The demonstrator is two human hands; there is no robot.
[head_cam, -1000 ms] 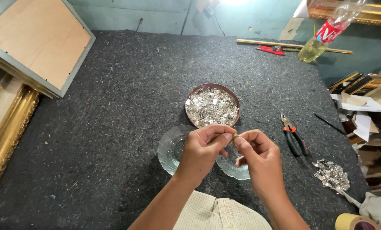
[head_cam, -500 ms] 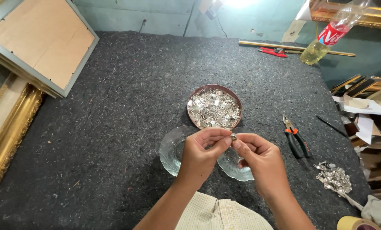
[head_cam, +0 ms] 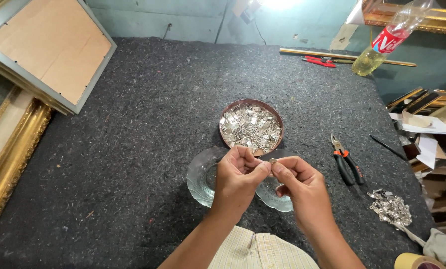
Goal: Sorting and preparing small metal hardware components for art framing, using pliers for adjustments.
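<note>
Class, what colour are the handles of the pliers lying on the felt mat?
Black with orange near the pivot, on the pliers; head view.

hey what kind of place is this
Likely a picture-framing workshop: gold frames lie beside a felt-covered workbench, pliers lie on it, and a bowl of small metal fittings sits above both hands.

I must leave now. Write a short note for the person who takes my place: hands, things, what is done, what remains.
Left hand and right hand: fingertips meet, pinching one small metal piece above two glass dishes.
Round tin full of small silver metal parts sits just behind the dishes.
Pliers lie to the right; a small heap of metal parts lies nearer, beyond them.
Done: that heap, it seems.
Left: the tin is still full.
</note>
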